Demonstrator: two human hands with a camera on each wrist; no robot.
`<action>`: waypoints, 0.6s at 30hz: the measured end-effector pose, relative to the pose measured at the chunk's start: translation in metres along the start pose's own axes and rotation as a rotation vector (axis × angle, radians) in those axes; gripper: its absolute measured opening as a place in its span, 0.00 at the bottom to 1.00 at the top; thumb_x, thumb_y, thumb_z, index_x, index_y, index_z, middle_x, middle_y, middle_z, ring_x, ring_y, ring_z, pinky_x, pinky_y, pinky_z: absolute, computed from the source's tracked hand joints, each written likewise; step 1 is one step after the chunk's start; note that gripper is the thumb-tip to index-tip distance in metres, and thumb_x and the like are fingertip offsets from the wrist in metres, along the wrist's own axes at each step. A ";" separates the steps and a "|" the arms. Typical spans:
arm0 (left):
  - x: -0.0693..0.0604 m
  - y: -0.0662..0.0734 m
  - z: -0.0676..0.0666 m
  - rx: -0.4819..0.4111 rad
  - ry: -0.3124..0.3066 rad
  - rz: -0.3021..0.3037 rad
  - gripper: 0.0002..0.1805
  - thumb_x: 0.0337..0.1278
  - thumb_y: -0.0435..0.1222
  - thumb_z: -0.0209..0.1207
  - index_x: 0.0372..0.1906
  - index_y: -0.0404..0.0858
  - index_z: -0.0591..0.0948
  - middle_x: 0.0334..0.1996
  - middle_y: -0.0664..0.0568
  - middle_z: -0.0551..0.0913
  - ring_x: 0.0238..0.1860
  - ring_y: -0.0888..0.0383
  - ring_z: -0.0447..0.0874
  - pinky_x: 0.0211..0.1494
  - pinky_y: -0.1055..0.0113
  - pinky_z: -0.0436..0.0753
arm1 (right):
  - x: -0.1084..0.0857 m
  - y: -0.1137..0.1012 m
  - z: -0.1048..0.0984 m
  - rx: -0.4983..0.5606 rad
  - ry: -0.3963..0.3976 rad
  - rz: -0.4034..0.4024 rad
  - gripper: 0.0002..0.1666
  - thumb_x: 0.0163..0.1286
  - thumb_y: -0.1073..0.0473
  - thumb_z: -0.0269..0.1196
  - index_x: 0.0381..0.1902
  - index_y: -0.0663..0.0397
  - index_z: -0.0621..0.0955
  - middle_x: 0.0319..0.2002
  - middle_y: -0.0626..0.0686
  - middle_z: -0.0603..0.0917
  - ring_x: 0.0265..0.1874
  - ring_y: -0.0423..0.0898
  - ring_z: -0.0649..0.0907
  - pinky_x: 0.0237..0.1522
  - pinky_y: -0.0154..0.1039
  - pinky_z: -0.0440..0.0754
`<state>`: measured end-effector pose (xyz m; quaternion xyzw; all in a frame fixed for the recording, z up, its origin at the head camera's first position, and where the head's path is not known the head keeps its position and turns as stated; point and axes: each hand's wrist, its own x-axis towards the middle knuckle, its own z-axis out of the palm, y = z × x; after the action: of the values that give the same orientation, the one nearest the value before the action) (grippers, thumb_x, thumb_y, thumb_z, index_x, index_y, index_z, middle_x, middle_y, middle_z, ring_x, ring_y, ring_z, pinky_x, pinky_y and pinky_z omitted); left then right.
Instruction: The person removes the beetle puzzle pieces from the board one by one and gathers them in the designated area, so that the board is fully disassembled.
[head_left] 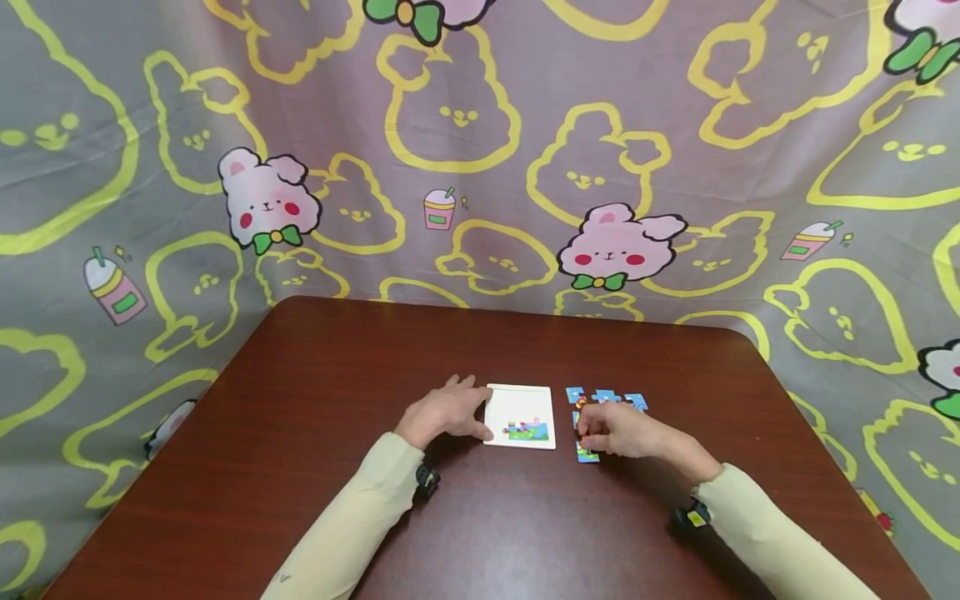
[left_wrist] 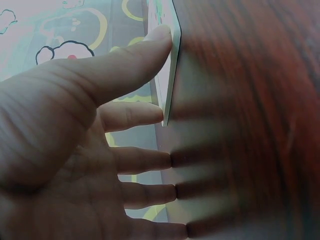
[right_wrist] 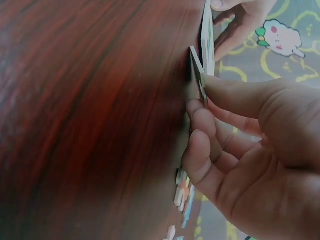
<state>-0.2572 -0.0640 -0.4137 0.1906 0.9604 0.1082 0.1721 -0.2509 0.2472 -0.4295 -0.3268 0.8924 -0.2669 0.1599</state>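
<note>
A white square puzzle tray (head_left: 517, 406) lies on the table, with joined, brightly coloured puzzle pieces (head_left: 529, 431) in its lower right part. My left hand (head_left: 448, 410) rests at the tray's left edge, thumb and index finger touching it, the other fingers fairly straight with their tips on the table. To the right of the tray, my right hand (head_left: 618, 429) pinches a jigsaw piece (right_wrist: 199, 75) between thumb and fingers, tilted up off the table. In the head view this piece (head_left: 588, 455) shows green and blue beneath the fingertips. The right hand partly covers other pieces.
Several loose jigsaw pieces lie right of the tray, among them a blue one at the upper left (head_left: 574, 393), one in the middle (head_left: 605, 396) and one at the right (head_left: 636, 401). The dark brown table (head_left: 360, 358) ends against a patterned curtain (head_left: 480, 208).
</note>
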 end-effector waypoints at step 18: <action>0.000 0.000 0.000 0.013 -0.006 0.005 0.41 0.56 0.54 0.65 0.73 0.47 0.66 0.76 0.40 0.57 0.77 0.36 0.50 0.72 0.39 0.63 | 0.004 -0.015 0.005 -0.247 0.061 0.031 0.16 0.60 0.50 0.71 0.31 0.50 0.75 0.20 0.39 0.71 0.19 0.32 0.66 0.22 0.28 0.65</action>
<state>-0.2573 -0.0646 -0.4133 0.1943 0.9601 0.1017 0.1734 -0.2445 0.2332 -0.4254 -0.3219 0.9279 -0.1621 0.0952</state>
